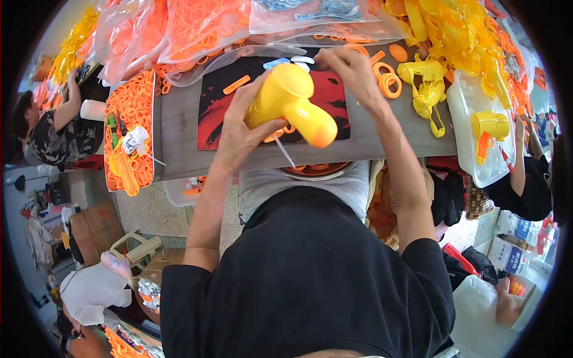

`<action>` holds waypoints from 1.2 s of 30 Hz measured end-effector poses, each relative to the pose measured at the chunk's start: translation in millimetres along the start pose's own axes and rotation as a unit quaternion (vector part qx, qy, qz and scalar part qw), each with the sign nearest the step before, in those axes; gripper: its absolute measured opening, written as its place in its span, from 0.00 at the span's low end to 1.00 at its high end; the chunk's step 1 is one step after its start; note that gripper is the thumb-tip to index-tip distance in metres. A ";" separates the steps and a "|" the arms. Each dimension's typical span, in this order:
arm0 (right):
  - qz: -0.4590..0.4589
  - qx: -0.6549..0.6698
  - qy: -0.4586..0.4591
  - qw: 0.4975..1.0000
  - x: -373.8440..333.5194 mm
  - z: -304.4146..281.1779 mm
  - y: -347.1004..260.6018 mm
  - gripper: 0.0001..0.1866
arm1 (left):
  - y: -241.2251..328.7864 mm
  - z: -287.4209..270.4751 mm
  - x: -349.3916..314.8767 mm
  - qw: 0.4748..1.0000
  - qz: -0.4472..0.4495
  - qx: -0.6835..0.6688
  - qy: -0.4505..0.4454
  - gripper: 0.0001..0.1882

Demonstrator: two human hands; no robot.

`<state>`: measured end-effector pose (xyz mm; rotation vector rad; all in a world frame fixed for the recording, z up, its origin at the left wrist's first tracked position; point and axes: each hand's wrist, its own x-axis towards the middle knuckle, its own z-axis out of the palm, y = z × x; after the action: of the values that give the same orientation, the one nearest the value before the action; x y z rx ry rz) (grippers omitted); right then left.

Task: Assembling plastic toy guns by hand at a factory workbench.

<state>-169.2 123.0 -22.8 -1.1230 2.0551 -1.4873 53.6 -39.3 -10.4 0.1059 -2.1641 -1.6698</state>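
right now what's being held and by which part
The left hand grips the yellow toy gun body around its wide barrel end, with the handle pointing toward the person. The right hand reaches to the far end; whether it holds anything cannot be told.

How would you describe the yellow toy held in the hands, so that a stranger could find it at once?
Start at the grey table and find the black and red mat in its middle. Above the mat, the left hand grips a yellow plastic toy gun body, and the right hand touches its top. Unlike the other yellow toy guns lying to the right, it is lifted and has no orange parts.
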 end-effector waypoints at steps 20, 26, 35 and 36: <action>0.084 0.399 0.008 0.913 -13.8 17.5 -31.6 0.09 | 5.3 17.8 49.6 0.997 0.008 0.040 0.063 0.25; 0.023 0.086 0.105 0.990 -48.2 35.1 -63.2 0.12 | 5.2 18.0 36.5 0.996 0.001 0.084 0.008 0.11; 0.013 -0.046 0.008 0.999 -47.4 43.7 -56.7 0.10 | -22.7 -20.8 29.1 0.968 0.072 0.241 -0.026 0.18; 0.002 -0.063 0.009 0.998 -47.6 46.4 -55.5 0.09 | -30.8 -22.3 29.3 0.977 0.033 0.201 -0.061 0.19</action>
<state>-86.5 123.8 3.1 -1.1548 2.1876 -1.3875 29.2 -77.1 -27.0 0.0451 -2.5425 -1.2116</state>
